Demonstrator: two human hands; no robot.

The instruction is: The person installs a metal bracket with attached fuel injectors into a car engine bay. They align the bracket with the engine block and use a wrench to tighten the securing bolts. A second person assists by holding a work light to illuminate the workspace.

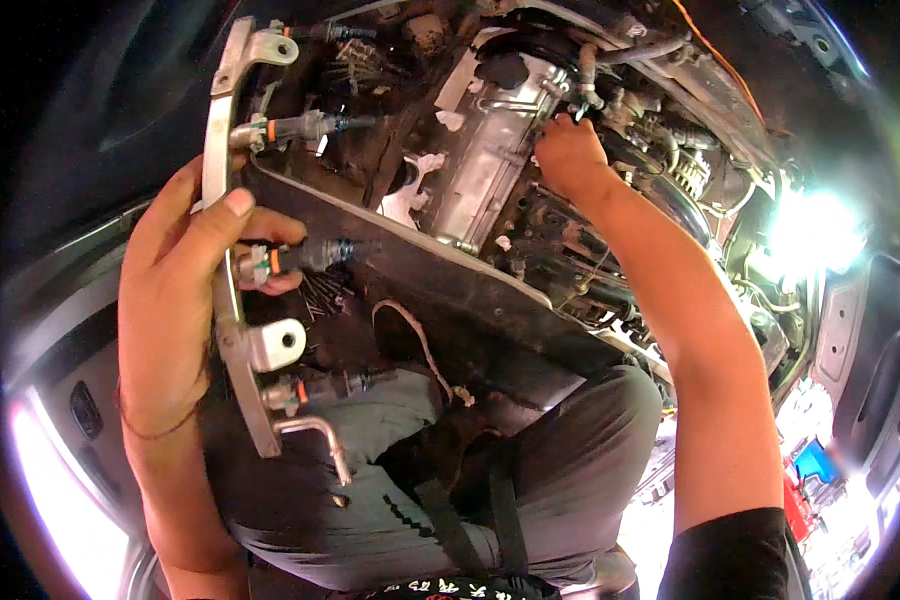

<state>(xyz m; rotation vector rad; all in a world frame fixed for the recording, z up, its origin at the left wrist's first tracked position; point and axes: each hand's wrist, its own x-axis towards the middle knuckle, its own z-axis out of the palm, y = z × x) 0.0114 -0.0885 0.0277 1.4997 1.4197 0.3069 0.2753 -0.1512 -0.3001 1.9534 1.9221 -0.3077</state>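
My left hand (185,225) is wrapped round the middle of a silver fuel rail (222,160), thumb on top and fingers curled behind. Held in the air over my lap, the rail stands roughly upright in the picture. Several fuel injectors (300,127) stick out of it to the right, with orange rings near their bases. A bent metal pipe (320,435) comes off its lower end. My right hand (573,160) reaches into the engine bay beside the silver valve cover (495,150). Its fingers are closed near a hose fitting (590,85); what they pinch is hidden.
A dark body panel edge (470,260) runs between my lap and the engine. Bolts (325,290) lie in a bunch behind the rail. A loose strap (420,335) hangs near my knee. Wiring and hoses (685,165) crowd the right side, by a bright lamp (820,230).
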